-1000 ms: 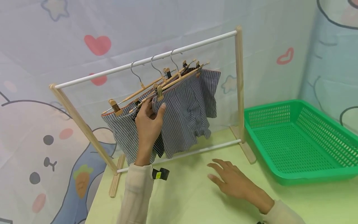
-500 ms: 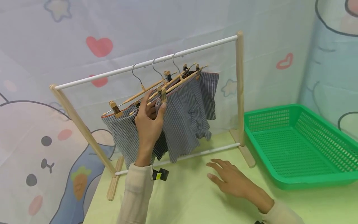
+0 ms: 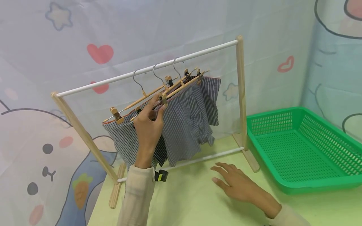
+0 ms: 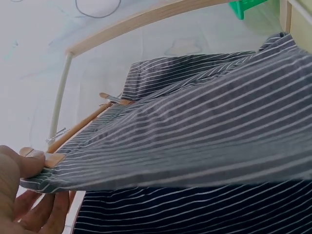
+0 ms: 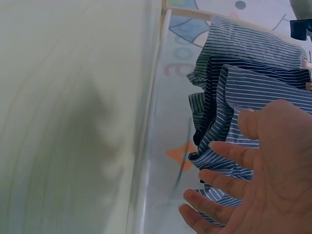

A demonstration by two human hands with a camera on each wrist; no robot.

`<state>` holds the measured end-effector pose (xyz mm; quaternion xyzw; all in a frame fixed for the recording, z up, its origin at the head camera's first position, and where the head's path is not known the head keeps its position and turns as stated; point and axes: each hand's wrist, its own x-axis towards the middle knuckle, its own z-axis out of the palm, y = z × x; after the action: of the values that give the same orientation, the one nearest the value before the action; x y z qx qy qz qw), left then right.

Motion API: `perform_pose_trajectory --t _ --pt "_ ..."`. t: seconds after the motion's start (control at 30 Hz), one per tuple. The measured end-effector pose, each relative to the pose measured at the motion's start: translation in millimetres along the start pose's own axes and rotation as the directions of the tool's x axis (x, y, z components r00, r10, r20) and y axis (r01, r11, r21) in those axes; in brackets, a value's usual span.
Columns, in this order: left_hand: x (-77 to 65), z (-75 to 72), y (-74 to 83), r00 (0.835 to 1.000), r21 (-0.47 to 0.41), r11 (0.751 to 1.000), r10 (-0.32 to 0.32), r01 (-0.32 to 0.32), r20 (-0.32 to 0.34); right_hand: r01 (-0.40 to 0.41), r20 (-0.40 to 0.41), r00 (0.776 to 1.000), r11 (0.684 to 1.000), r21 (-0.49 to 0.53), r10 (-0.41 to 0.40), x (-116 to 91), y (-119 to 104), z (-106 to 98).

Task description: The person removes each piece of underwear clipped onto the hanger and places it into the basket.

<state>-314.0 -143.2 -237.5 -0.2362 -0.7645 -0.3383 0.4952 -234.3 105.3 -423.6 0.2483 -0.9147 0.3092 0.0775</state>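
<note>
Three clip hangers hang from the white rail [image 3: 113, 80] of a small wooden rack, holding striped shorts. My left hand [image 3: 148, 125] pinches the wooden clip [image 3: 164, 99] at the near left end of the front hanger [image 3: 183, 87]. In the left wrist view the thumb lies on this clip [image 4: 54, 160], with other fingers behind the waist edge of the grey striped shorts [image 4: 170, 136]. Darker striped shorts [image 4: 185, 209] hang behind them. My right hand [image 3: 234, 182], holding nothing, hovers over the table below the shorts, its fingers spread and loosely bent.
A green plastic basket [image 3: 263, 157] stands on the yellow-green table [image 3: 192, 201], right of the rack. The rack's right post [image 3: 241, 94] and foot [image 3: 250, 160] are beside it. A printed cloth backdrop [image 3: 198, 25] rises close behind.
My left fingers have moved up onto the front hanger's clip, which has shifted slightly to the right. The head view has tilted up a little. My right hand has barely moved.
</note>
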Motion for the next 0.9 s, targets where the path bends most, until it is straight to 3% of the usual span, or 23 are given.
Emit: perform_pose_trajectory --t 0.23,0.37,0.5,0.9 --pt "2.2 3.8 -3.5 1.000 -0.061 0.998 0.006 -0.005 0.012 0.002 -0.015 1.000 1.000 -0.023 -0.002 0 3 -1" --pt "4.5 7.5 -5.1 1.000 -0.051 0.999 0.008 -0.007 0.018 0.021 -0.049 0.998 0.998 -0.067 -0.024 0 4 -1" --pt "7.0 12.0 -4.5 1.000 -0.036 0.999 0.020 -0.020 -0.005 0.037 -0.078 0.996 0.994 -0.107 -0.046 0 4 -3" --pt "6.0 20.1 -8.7 0.994 -0.125 0.992 -0.009 -0.005 -0.111 0.035 -0.090 0.995 0.988 -0.150 -0.049 1 2 -6"
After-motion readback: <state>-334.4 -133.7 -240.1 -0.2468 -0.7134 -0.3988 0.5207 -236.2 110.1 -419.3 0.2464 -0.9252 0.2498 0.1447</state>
